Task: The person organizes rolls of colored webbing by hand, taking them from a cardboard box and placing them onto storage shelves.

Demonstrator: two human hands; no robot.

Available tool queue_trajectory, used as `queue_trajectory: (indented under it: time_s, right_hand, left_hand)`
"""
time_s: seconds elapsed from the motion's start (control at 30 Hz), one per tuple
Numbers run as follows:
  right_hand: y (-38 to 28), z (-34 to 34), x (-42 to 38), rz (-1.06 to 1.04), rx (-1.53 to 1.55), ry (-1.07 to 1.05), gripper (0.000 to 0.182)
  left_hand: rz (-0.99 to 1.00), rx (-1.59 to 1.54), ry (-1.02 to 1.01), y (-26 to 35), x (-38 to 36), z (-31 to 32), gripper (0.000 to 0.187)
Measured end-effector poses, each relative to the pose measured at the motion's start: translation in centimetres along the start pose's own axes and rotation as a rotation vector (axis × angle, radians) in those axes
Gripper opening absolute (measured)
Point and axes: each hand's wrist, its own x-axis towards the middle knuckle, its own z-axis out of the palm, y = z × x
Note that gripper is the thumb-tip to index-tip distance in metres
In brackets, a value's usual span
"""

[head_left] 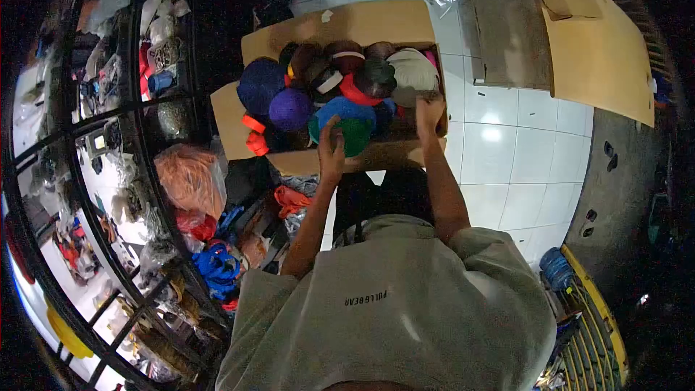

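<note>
An open cardboard box (337,18) full of coloured rolls, perhaps tape or yarn, stands before me. My left hand (331,150) is at its front, fingers stretched and apart, against a green roll (355,139) with a blue roll (349,110) just behind. At the right side, my right hand (429,116) has its fingers curled in beside a large pale roll (414,76); what they hold, if anything, is hidden. Around these lie a purple roll (289,108), a navy roll (260,85), a dark green roll (375,78) and several brown ones.
Black metal shelving (137,105) with bagged goods runs along the left. Below it lie an orange-brown bundle in plastic (190,181) and a blue bundle (216,269). Flat cardboard (597,51) leans at right, beyond white floor tiles (492,148). A yellow rack (601,318) is at lower right.
</note>
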Motion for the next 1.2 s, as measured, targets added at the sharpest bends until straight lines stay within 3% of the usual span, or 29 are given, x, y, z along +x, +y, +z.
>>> queue_trajectory:
  time_s: [0.03, 0.1, 0.17, 0.2, 0.23, 0.3, 0.37, 0.43, 0.5, 0.57, 0.6, 0.67, 0.7, 0.77, 0.83, 0.9, 1.0, 1.07, 1.17, 1.2]
  right_hand:
    - [0.9, -0.2, 1.9, -0.015, -0.211, 0.04, 0.074]
    - [2.3, -0.3, 5.9, -0.157, -0.096, -0.041, 0.082]
    - [0.1, 2.1, 5.9, -0.126, -0.256, 0.126, 0.066]
    - [1.4, 2.5, 6.7, 0.064, -0.226, 0.037, 0.065]
    - [0.2, 2.0, 6.1, 0.078, -0.22, 0.048, 0.065]
    - [-6.3, 0.5, 3.5, -0.232, -0.321, -0.07, 0.057]
    - [-8.3, 0.1, 0.6, -0.479, -0.384, -0.001, 0.035]
    - [-9.6, -1.0, -2.8, -0.737, -0.268, 0.03, 0.04]
    - [-12.3, -2.3, -6.1, -0.816, -0.174, -0.049, 0.037]
    - [-12.1, -2.4, -8.4, -0.978, -0.237, -0.23, 0.034]
    - [-12.6, -2.5, -9.5, -0.976, -0.24, -0.225, 0.034]
    - [-13.9, -2.6, -10.9, -1.046, -0.176, -0.403, 0.024]
    - [-13.5, -2.8, -10.6, -1.041, -0.174, -0.4, 0.024]
    - [-12.3, -4.0, -8.9, -0.919, -0.078, -0.672, 0.017]
    - [-11.1, -5.0, -6.1, -0.556, -0.091, -0.781, 0.013]
    - [-7.0, -3.6, -1.6, -0.439, -0.478, -0.521, 0.015]
    - [5.5, 0.7, 5.4, -0.904, -0.936, -0.344, 0.031]
    - [7.7, 1.9, 6.7, -0.892, -0.988, -0.429, 0.03]
    - [3.9, 2.3, 7.5, -0.617, -1.163, -0.873, 0.047]
    - [4.2, 1.7, 7.8, -0.809, -1.113, -0.825, 0.046]
  left_hand:
    - [0.029, 0.001, -0.027, 0.3, 0.3, -0.1, 0.045]
    - [0.054, 0.003, -0.072, 0.7, 0.9, 1.9, 0.042]
    - [0.021, -0.034, -0.094, 1.0, 1.1, 2.0, 0.04]
    - [0.021, -0.066, -0.078, 2.6, 0.7, 2.1, 0.039]
    - [0.021, -0.058, -0.096, 3.0, 0.6, 2.2, 0.039]
    - [0.088, -0.046, -0.109, 3.5, 1.0, 2.4, 0.04]
    - [0.052, -0.063, -0.085, 4.9, 1.7, 2.5, 0.041]
    - [0.019, -0.08, -0.051, 6.8, 2.3, 2.8, 0.042]
    - [-0.361, -0.396, 0.062, 9.3, 2.9, 3.3, 0.046]
    - [-0.476, -0.487, 0.06, 9.0, 3.3, 3.3, 0.05]
    - [-0.221, -0.301, -0.076, 5.4, 3.4, 2.5, 0.053]
    - [0.034, -0.115, -0.213, 3.5, 3.8, 1.7, 0.057]
    - [-0.133, -0.285, -0.104, 3.8, 4.2, 1.3, 0.061]
    - [-0.47, -0.622, 0.128, 4.0, 4.4, 0.5, 0.07]
    - [-0.44, -0.604, 0.183, 2.2, 4.3, -0.3, 0.069]
    - [-0.407, -0.592, 0.243, 1.7, 3.9, -0.5, 0.067]
    - [-0.433, -0.61, 0.252, 3.1, 3.8, -0.7, 0.068]
    - [-0.401, -0.659, 0.263, 3.2, 4.0, -0.3, 0.071]
    - [-0.4, -0.56, 0.21, 3.6, 4.5, 0.5, 0.072]
    - [-0.46, -0.494, 0.245, 3.7, 4.9, 0.9, 0.07]
